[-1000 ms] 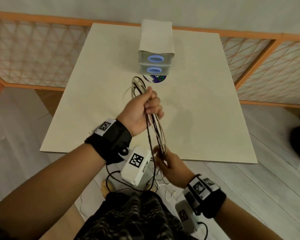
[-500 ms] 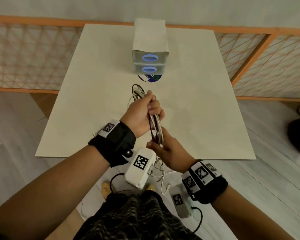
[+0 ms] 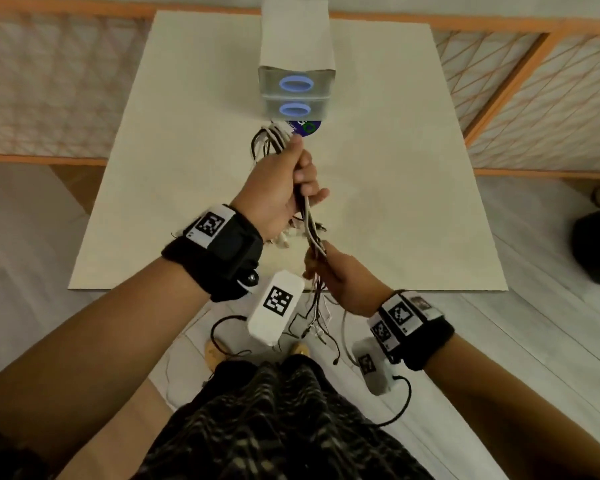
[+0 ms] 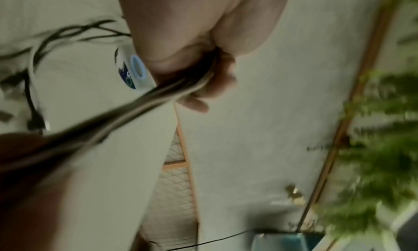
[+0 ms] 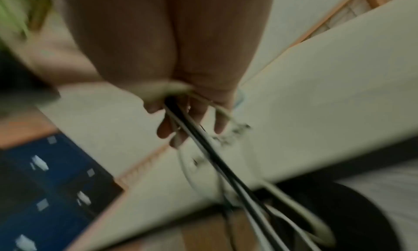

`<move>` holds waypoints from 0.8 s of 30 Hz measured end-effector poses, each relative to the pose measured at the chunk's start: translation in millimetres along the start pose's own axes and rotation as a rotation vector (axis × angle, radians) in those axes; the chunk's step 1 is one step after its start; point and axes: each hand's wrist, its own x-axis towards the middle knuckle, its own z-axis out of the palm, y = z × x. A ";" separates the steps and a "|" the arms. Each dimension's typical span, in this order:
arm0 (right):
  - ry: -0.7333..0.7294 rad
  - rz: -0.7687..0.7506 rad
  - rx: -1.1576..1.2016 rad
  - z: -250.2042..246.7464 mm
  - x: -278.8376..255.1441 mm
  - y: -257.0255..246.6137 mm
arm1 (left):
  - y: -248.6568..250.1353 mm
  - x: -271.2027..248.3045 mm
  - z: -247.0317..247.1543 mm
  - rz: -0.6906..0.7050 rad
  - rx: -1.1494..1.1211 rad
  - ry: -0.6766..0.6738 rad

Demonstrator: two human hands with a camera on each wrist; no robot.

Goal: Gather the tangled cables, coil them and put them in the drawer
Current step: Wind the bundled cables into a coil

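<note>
Stood at table (image 3: 194,188) with drawer unit (image 3: 297,69) shut at far end, bundled cables (image 3: 308,223) stretched taut above near edge for coiling, left hand (image 3: 281,188) fisted round upper loops, right hand (image 3: 340,275) lower, fingers curled pinching strands, loose ends dangling below.

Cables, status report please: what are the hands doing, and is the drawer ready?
Left hand and right hand both grip the cables, bundle stretched between them. Loose ends dangle below. Both drawers shut; nothing blocking.
</note>
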 end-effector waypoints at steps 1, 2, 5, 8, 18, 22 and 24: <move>0.002 0.022 -0.006 11.2 -9.3 14.9 | 5.0 -1.7 0.5 -0.016 -0.024 0.001; -0.005 0.061 -0.011 23.7 -16.5 30.6 | 7.2 -4.0 -0.2 -0.034 -0.027 -0.005; -0.065 0.255 -0.092 54.7 -27.0 69.5 | 8.6 -11.2 1.2 -0.054 -0.028 -0.046; -0.271 0.378 -0.366 70.4 -41.0 114.6 | 17.6 -14.2 3.0 -0.030 -0.080 -0.077; -0.226 0.537 -0.279 -5.4 -26.7 78.9 | 24.5 -15.8 -12.5 0.020 0.055 -0.127; 0.038 0.334 0.296 -42.2 3.8 -14.7 | -12.4 -27.0 -4.5 0.097 0.389 -0.197; -0.046 0.281 0.586 -52.9 16.8 -50.8 | -40.3 -33.6 -2.6 0.119 0.594 -0.234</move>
